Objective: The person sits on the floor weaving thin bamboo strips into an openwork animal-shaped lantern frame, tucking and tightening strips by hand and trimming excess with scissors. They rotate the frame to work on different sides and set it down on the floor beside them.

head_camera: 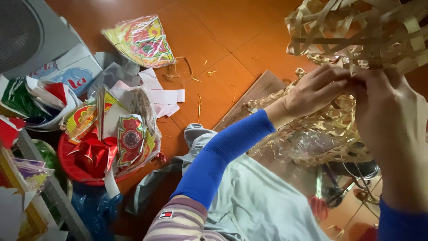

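the left hand (314,89) and the right hand (392,120) meet at about 2 o'clock in the view. both are pinching thin strips of a woven straw basket (356,35), which is held up in the air in front of the person. the left grip is closed on a strip, with the fingers curled in. the right grip is also closed on the strips, right beside the left fingers, so the two hands touch. loose straw strips (330,129) hang down under the hands, and some shiny clear wrap (307,147) sits below them.

both arms wear blue sleeves (223,156). a pale cloth (258,201) lies over the person's lap at 6 o'clock.

on the orange floor (214,31), at 9 o'clock, a red bowl (71,169) is full of bright printed papers and a red bow (96,154). at 11 o'clock lies a colourful paper packet (140,40). white paper strips (165,96) lie near the middle. a wooden board (254,96) lies on the floor just left of the left hand.
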